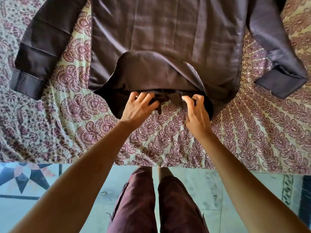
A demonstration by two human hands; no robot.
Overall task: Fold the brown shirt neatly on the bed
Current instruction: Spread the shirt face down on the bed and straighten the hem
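Observation:
The brown shirt (165,36) lies spread flat on the bed, its hem end towards me and both sleeves stretched out to the sides. The near hem is bunched and turned up over the body. My left hand (140,105) has curled fingers gripping the bunched dark fabric at the hem's left part. My right hand (196,111) pinches the hem edge just to the right, fingers curled into the cloth. The left sleeve cuff (27,84) and right sleeve cuff (282,83) rest flat on the bedsheet.
The bedsheet (168,140) has a maroon paisley print on a pale green ground; its near edge runs across the frame just in front of my legs (159,202). Below is a tiled floor (210,190) with a star pattern at left.

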